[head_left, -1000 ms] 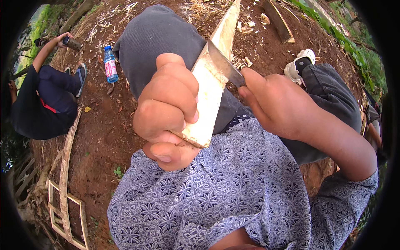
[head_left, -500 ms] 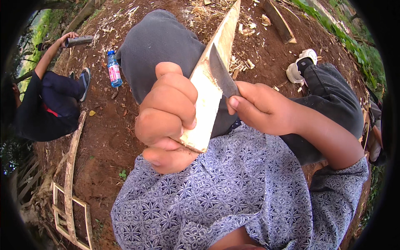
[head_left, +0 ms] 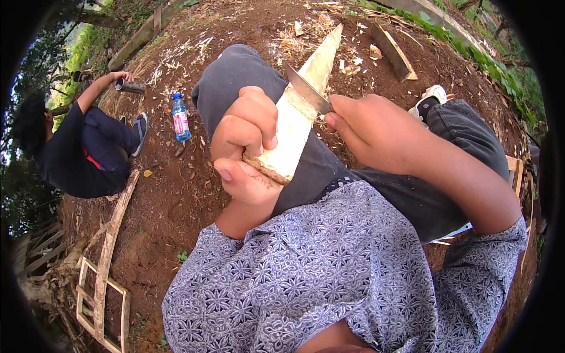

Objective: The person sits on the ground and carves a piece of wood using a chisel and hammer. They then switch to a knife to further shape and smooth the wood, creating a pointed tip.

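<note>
My left hand (head_left: 250, 147) is closed round the near end of a pale wooden board (head_left: 292, 132), its thumb along the underside and its fingers curled over the edge. The board points away from me and narrows toward its far end, above my bent leg. In my right hand (head_left: 376, 132) is a knife (head_left: 307, 89) with a dark, worn blade. The handle is hidden inside my fist. The blade lies slantwise across the middle of the board, tip toward the upper left, at a roughened patch of wood.
A water bottle (head_left: 180, 117) lies on the brown soil left of my knee. Further left a person (head_left: 88, 141) sits holding a dark cylinder (head_left: 130, 86). A wooden plank (head_left: 393, 54) and shavings lie ahead. At lower left, a long pole (head_left: 112, 241) crosses a wooden frame (head_left: 125, 312).
The knife has moved up and left across the board and now lies flatter across it. The board's near end and my left hand sit further from me. The whole view has shifted somewhat.
</note>
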`<state>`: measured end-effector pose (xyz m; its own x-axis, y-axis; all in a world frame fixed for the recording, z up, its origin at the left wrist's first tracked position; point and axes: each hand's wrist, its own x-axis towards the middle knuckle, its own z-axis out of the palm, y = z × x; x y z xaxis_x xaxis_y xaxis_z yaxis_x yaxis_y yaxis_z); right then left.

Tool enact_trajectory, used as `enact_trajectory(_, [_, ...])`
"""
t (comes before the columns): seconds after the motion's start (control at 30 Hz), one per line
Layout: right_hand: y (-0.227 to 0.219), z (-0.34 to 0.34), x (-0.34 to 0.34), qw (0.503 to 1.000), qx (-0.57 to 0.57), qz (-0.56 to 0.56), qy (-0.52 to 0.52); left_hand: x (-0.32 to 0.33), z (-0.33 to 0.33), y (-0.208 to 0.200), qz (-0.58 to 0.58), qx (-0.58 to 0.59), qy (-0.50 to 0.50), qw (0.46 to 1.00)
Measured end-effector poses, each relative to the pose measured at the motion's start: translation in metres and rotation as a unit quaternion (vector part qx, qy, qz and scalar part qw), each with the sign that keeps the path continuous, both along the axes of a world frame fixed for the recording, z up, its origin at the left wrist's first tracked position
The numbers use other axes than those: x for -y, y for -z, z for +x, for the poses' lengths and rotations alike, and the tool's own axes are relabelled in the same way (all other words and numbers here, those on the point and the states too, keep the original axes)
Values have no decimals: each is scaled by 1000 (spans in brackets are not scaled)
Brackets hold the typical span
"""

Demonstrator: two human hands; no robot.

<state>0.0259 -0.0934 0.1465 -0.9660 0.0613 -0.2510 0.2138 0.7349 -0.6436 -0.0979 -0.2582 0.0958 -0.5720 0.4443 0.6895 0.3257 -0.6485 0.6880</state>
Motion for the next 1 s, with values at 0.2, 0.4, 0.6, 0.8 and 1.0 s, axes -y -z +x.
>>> enact_trajectory(0.2, [-5,-1,1,1000,2,-6,-4,-5,1,-7,46,86,37,995])
enact_trajectory(0.4, [-9,-7,10,997,56,48,-19,-2,3,-3,32,74,36,996])
enact_trajectory(0.6, [10,-7,18,997,71,20,18,-6,5,3,37,83,24,996])
enact_trajectory(0.8, [32,-3,30,994,39,-75,64,-6,5,4,39,105,33,993])
enact_trajectory(1.0, [42,-1,31,981,42,-173,78,-2,5,5,33,101,24,994])
